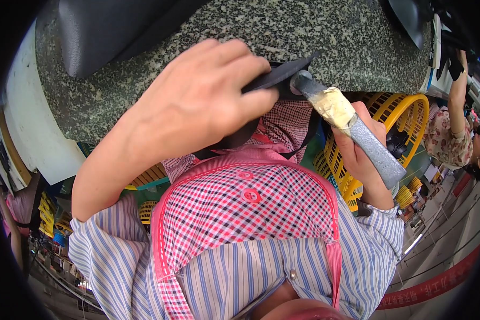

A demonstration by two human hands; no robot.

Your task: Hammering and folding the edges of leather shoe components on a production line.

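Observation:
Near the table's front edge, my left hand (pixel 208 90) is closed, its thumb and fingers pinching a black leather-like piece (pixel 282 73). The piece has a pointed flap and lies partly over the granite edge. My right hand (pixel 365 136) is closed around a grey metal hammer (pixel 376 152) with cream tape (pixel 333 105) wrapped about its middle; the hammer's handle is hidden by the hand and the head. The narrow end of the hammer reaches the right end of the black piece, by a small round shiny spot. Whether they touch, I cannot tell.
A speckled granite slab (pixel 282 32) fills the top. Large black leather-like pieces (pixel 106 32) lie at its far left. Yellow plastic baskets (pixel 418 114) stand below the slab on the right. Another person's arm (pixel 457 96) shows at far right, beside dark material.

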